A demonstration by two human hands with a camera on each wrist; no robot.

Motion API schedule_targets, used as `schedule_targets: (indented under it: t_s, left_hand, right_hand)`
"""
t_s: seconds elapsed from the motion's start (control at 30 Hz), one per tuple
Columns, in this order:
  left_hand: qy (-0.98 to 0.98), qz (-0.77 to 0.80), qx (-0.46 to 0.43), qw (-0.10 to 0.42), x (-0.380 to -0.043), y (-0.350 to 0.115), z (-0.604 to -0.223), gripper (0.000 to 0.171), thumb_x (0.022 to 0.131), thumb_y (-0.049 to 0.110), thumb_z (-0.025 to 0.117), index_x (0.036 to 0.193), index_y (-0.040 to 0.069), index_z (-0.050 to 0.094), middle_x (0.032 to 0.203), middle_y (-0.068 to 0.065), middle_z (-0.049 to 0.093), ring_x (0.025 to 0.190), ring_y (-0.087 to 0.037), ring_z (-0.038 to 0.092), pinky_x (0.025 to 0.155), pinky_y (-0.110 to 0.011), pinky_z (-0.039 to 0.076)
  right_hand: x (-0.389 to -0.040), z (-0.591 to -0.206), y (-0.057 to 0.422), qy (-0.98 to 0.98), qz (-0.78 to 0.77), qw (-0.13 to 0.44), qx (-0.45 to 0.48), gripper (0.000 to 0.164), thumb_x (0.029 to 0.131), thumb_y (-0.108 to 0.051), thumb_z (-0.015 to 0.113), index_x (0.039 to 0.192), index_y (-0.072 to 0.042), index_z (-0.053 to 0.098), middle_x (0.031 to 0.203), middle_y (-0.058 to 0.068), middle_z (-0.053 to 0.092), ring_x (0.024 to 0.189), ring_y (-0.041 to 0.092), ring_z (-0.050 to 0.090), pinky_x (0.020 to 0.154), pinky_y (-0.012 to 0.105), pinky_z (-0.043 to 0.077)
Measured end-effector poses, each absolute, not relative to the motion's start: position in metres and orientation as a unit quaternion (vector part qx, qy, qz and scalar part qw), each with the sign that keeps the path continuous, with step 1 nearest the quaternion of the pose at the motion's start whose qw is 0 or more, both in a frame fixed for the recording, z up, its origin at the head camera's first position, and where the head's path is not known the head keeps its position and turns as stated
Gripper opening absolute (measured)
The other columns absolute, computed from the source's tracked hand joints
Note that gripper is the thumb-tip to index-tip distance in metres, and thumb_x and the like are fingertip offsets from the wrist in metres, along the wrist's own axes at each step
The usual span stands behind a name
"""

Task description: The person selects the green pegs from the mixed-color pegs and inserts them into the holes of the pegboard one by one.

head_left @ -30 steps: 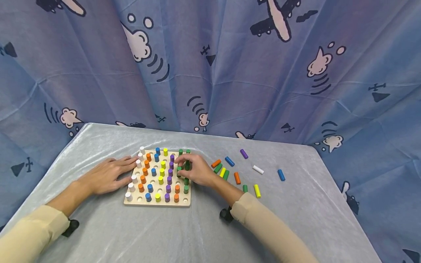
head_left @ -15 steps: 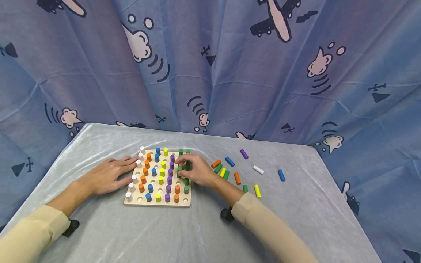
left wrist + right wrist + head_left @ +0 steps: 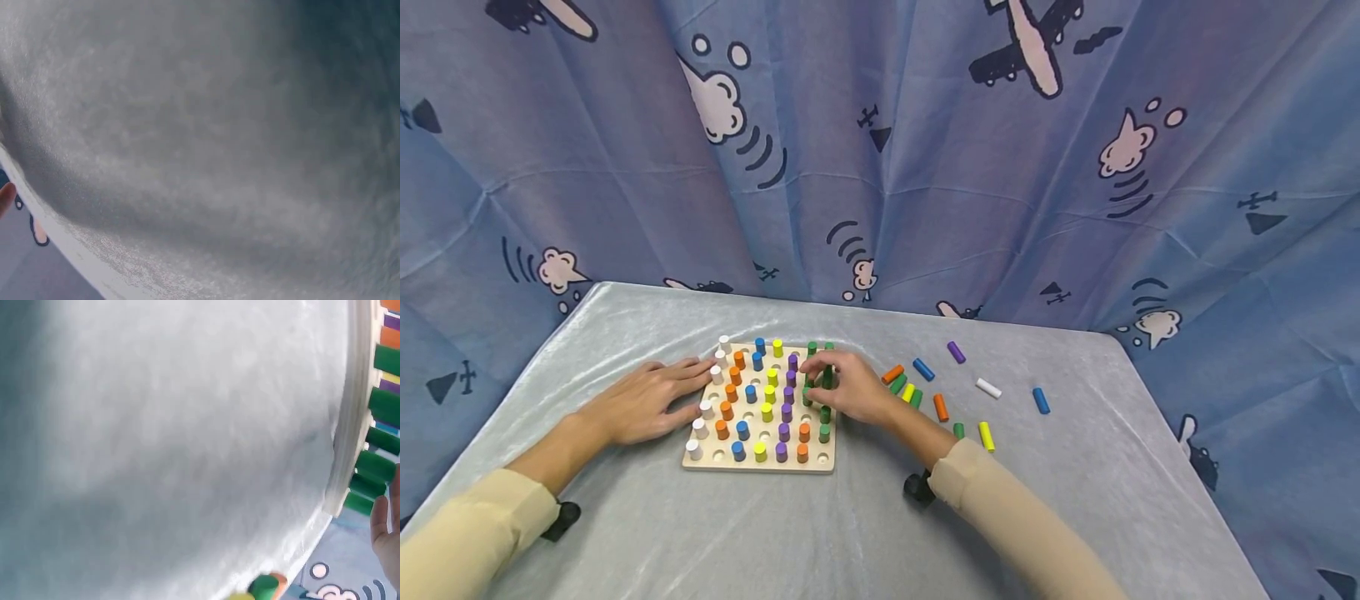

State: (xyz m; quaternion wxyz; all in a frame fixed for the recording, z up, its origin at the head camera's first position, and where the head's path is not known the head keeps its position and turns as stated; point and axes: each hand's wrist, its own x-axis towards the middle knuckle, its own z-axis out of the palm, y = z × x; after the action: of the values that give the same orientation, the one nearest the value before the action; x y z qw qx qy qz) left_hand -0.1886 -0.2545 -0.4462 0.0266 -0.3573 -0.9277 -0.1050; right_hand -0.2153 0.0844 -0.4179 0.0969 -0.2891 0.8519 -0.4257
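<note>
A wooden pegboard (image 3: 760,468) stands on the table in the head view, filled with columns of coloured pegs. My right hand (image 3: 850,387) reaches over its right side, pinching a green peg (image 3: 807,397) between thumb and fingers, upright at the board. Other green pegs (image 3: 824,432) line the right edge, partly covered by this hand. In the right wrist view, the same hand (image 3: 389,528) shows beside the row of green pegs (image 3: 377,465). My left hand (image 3: 643,402) lies flat with fingers straight, fingertips right at the white pegs (image 3: 707,408) along the left edge.
Loose pegs lie on the grey cloth to the right: an orange peg (image 3: 941,407), a white peg (image 3: 988,388), a blue peg (image 3: 1041,400), a yellow peg (image 3: 986,436), a purple peg (image 3: 956,352) and several others. A patterned blue curtain (image 3: 880,167) hangs behind the table.
The green peg in my right hand sits slightly lower and further left, and the right hand has shifted only a little. My left hand and the loose pegs stay in place.
</note>
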Motion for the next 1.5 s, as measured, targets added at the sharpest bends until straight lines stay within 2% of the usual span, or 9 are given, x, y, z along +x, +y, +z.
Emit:
schedule_targets:
  t_s: [0.23, 0.5, 0.7, 0.97, 1.17, 1.5]
  left_hand:
    - [-0.928, -0.103, -0.358, 0.026, -0.188, -0.255, -0.446, 0.055, 0.099, 0.035, 0.057, 0.143, 0.000, 0.052, 0.154, -0.013, 0.042, 0.136, -0.038, 0.045, 0.099, -0.059, 0.041]
    - [-0.927, -0.105, -0.359, 0.028, -0.188, -0.254, -0.446, 0.056, 0.099, 0.034, 0.058, 0.142, -0.001, 0.052, 0.154, -0.014, 0.042, 0.136, -0.039, 0.045, 0.098, -0.059, 0.042]
    - [-0.928, -0.100, -0.358, 0.026, -0.188, -0.254, -0.446, 0.056, 0.099, 0.035, 0.058, 0.142, 0.000, 0.052, 0.154, -0.013, 0.042, 0.136, -0.039, 0.045, 0.098, -0.058, 0.042]
    - [-0.926, -0.096, -0.363, 0.035, -0.188, -0.255, -0.447, 0.055, 0.099, 0.034, 0.059, 0.142, 0.000, 0.053, 0.154, -0.013, 0.043, 0.135, -0.039, 0.047, 0.096, -0.057, 0.043]
    - [-0.925, -0.096, -0.366, 0.042, -0.189, -0.255, -0.447, 0.055, 0.098, 0.033, 0.059, 0.141, 0.000, 0.054, 0.153, -0.013, 0.043, 0.134, -0.039, 0.047, 0.095, -0.056, 0.044]
    - [-0.926, -0.098, -0.362, 0.033, -0.188, -0.253, -0.445, 0.055, 0.099, 0.033, 0.058, 0.142, 0.000, 0.053, 0.154, -0.013, 0.042, 0.136, -0.039, 0.046, 0.096, -0.057, 0.043]
  right_hand:
    - [-0.220, -0.400, 0.108, 0.853, -0.427, 0.060, -0.294, 0.034, 0.085, -0.002, 0.076, 0.118, 0.001, 0.067, 0.107, 0.015, 0.069, 0.104, 0.034, 0.062, 0.099, 0.059, 0.040]
    - [-0.225, -0.382, 0.157, 0.870, -0.405, 0.014, -0.281, 0.033, 0.085, -0.005, 0.077, 0.117, -0.006, 0.069, 0.104, 0.003, 0.071, 0.102, 0.027, 0.065, 0.093, 0.055, 0.045]
    - [-0.227, -0.380, 0.204, 0.882, -0.401, 0.010, -0.250, 0.034, 0.087, -0.006, 0.076, 0.120, -0.006, 0.067, 0.108, 0.007, 0.072, 0.102, 0.033, 0.065, 0.088, 0.058, 0.046]
    - [-0.225, -0.391, 0.249, 0.900, -0.390, 0.006, -0.192, 0.035, 0.087, 0.000, 0.074, 0.120, -0.003, 0.066, 0.112, 0.016, 0.072, 0.095, 0.028, 0.066, 0.086, 0.053, 0.050]
    - [-0.223, -0.407, 0.262, 0.909, -0.374, 0.016, -0.182, 0.038, 0.087, -0.002, 0.075, 0.123, 0.002, 0.064, 0.111, 0.015, 0.073, 0.094, 0.025, 0.066, 0.081, 0.041, 0.048]
    - [-0.217, -0.418, 0.258, 0.902, -0.393, 0.061, -0.166, 0.039, 0.088, -0.005, 0.075, 0.124, 0.002, 0.063, 0.111, 0.012, 0.074, 0.098, 0.024, 0.066, 0.086, 0.042, 0.048]
